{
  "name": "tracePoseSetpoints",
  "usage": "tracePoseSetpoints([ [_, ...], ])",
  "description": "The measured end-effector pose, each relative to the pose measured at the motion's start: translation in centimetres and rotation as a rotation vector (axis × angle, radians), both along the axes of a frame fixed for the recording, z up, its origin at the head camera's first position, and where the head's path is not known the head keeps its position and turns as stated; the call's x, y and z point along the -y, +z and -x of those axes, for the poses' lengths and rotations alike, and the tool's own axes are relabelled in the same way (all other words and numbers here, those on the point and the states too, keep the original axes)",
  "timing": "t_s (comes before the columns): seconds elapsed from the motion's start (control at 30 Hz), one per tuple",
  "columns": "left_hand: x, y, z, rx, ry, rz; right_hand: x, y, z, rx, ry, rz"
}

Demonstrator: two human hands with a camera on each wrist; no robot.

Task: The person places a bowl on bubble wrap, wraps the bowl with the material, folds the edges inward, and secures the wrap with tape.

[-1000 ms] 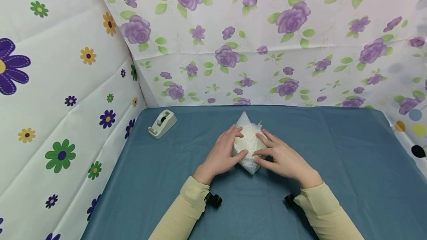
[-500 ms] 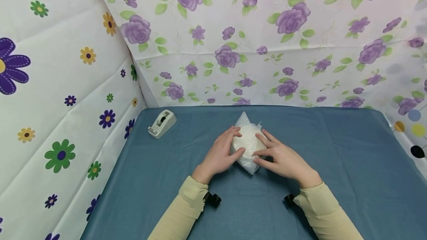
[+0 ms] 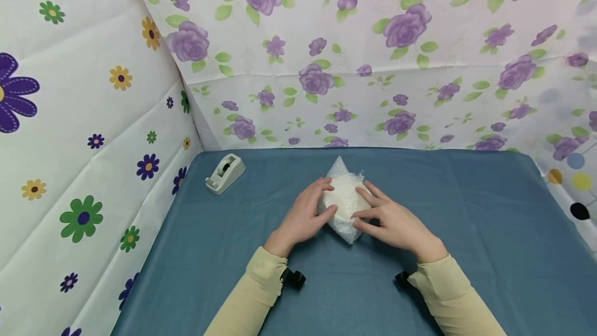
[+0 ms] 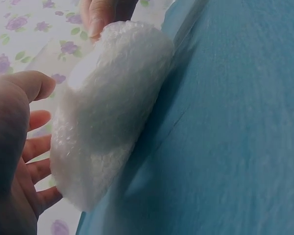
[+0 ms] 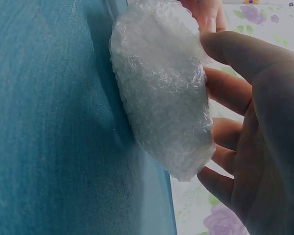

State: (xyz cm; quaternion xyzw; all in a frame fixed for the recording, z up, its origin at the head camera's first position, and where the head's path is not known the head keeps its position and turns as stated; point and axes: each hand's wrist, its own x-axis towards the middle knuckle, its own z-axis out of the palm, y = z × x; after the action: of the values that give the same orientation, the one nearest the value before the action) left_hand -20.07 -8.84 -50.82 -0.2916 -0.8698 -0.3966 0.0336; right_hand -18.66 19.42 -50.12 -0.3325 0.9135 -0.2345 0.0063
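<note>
A rounded bundle of white bubble wrap lies on the blue cloth, one pointed corner toward the back and another toward the front. What it wraps is hidden. At its left side is my left hand, fingers spread and softly bent; in the left wrist view its fingertips meet the wrap while the thumb stands off it. My right hand rests on the bundle's right side with fingers spread. In the right wrist view, its thumb and fingertips touch the edge of the wrap.
A white tape dispenser stands at the back left of the blue-covered table. Flowered sheets hang behind and to the left. Black wrist cameras sit below both cuffs.
My left hand has drawn a little to the left, its thumb sliding off the top of the bundle. My right hand and the bundle stay nearly where they were.
</note>
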Motion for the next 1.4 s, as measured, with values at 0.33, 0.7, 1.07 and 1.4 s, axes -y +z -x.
tracePoseSetpoints([
  [0.33,7.4,0.3,0.7,0.013,0.128,0.001,0.2,-0.1,0.0,0.015,-0.005,0.002],
  [0.7,21.0,1.8,1.0,-0.092,0.584,-0.018,0.0,0.1,-0.2,0.006,-0.001,0.010],
  [1.07,26.8,1.3,1.3,0.154,0.761,0.024,-0.1,0.1,0.0,0.012,-0.001,0.010],
  [1.4,26.9,1.8,4.1,0.321,0.575,0.141,-0.1,-0.1,0.0,0.017,-0.006,0.013],
])
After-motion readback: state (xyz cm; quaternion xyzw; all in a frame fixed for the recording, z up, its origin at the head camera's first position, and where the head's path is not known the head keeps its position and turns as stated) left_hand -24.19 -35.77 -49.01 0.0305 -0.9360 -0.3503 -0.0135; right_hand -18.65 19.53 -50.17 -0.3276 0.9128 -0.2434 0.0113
